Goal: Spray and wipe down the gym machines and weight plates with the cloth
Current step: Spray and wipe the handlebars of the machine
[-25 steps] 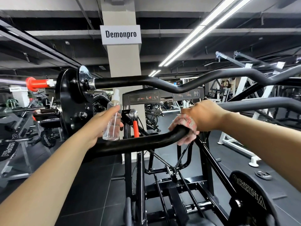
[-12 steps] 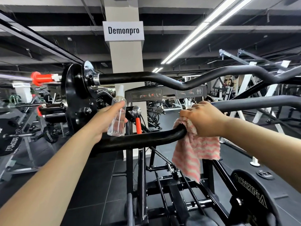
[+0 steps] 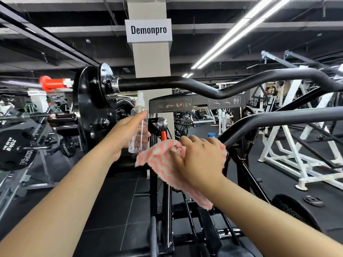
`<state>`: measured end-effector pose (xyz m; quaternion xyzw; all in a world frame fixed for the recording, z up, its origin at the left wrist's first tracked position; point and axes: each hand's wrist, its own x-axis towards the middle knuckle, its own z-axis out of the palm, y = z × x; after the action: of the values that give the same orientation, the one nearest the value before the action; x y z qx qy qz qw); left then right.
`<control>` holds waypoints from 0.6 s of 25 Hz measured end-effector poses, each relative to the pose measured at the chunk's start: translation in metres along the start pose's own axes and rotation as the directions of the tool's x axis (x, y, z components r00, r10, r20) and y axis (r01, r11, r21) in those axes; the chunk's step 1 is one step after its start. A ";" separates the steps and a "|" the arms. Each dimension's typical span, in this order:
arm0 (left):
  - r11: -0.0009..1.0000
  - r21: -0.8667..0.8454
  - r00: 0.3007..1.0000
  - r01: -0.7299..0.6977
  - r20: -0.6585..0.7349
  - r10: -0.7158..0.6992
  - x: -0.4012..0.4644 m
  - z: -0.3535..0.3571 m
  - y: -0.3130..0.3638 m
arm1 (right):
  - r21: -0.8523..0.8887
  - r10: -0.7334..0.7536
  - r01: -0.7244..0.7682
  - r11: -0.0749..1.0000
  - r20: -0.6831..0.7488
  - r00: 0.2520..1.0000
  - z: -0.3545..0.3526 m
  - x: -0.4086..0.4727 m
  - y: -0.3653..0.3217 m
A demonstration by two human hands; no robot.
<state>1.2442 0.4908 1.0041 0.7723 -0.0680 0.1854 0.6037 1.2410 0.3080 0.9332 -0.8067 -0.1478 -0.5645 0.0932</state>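
Lying under curled right-hand fingers [image 3: 193,140], cloth [image 3: 163,164] drapes bar [image 3: 278,121].

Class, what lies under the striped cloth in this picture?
The right hand presses the cloth over the end of a black handlebar. The bar runs off to the right; the part beneath the cloth is covered.

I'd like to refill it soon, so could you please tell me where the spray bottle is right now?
In the head view, the spray bottle is held upright in the left hand, just left of centre, beside the cloth and in front of the pillar.
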 end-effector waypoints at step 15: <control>0.982 0.077 0.976 -0.173 -0.124 0.182 -0.006 0.001 -0.003 | 0.083 -0.709 0.706 0.704 0.014 0.705 0.051 -0.056 -0.016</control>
<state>1.2401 0.4893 0.9993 0.7690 -0.0908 0.2908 0.5620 1.2625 0.3312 0.8625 -0.6970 -0.4677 -0.5334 -0.1050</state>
